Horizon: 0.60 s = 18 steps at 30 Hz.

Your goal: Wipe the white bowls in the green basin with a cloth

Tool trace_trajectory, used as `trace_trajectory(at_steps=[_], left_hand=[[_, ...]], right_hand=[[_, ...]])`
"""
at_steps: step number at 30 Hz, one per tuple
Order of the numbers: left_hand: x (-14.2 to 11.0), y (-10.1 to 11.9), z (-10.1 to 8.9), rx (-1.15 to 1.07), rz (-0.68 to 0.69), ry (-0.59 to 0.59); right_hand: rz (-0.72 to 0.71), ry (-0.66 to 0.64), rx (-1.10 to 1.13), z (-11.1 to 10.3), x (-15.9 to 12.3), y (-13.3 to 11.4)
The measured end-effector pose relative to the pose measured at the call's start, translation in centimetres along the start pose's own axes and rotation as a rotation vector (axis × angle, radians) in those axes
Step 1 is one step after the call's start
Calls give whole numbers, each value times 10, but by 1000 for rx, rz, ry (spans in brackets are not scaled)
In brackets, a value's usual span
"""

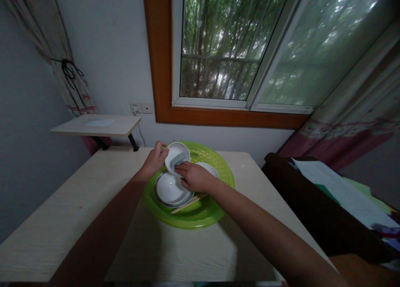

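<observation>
My left hand [157, 157] grips the rim of a white bowl [183, 148], which is tilted so that its inside faces me. Inside that bowl my right hand [196, 176] presses a grey-blue cloth [176, 160] against the wall, fingers closed on it. Below them a second white bowl [171, 188] rests in a green basket [187, 224], on top of what looks like another dish. A further white bowl [210, 169] is partly hidden behind my right hand. Wooden chopsticks [189, 203] lie in the basket, partly under my right wrist.
The basket stands on a pale wooden table [93, 220]. A small raised shelf [121, 127] with a paper on it is at the back left. To the right, a dark brown piece of furniture [300, 199] holds papers [340, 187]. A window [231, 49] lies beyond the table.
</observation>
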<state>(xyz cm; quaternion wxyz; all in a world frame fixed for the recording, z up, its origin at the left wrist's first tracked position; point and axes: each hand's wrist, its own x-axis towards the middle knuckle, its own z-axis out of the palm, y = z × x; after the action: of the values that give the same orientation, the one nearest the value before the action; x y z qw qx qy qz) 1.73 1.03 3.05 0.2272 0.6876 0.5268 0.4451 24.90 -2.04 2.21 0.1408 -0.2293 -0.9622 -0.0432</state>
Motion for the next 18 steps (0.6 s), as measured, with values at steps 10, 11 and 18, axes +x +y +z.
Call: trace_trajectory(at_steps=[10,11,18], left_hand=[[-1,7,-2,22,29,9],[-1,6,-2,19,31,-1],[0,-3,1,37,56,-37]], right_hand=[[-17,42,128,2,-2,-3],[-16,37,123,2,-2,-4],[-43,10,80,1,0,-6]])
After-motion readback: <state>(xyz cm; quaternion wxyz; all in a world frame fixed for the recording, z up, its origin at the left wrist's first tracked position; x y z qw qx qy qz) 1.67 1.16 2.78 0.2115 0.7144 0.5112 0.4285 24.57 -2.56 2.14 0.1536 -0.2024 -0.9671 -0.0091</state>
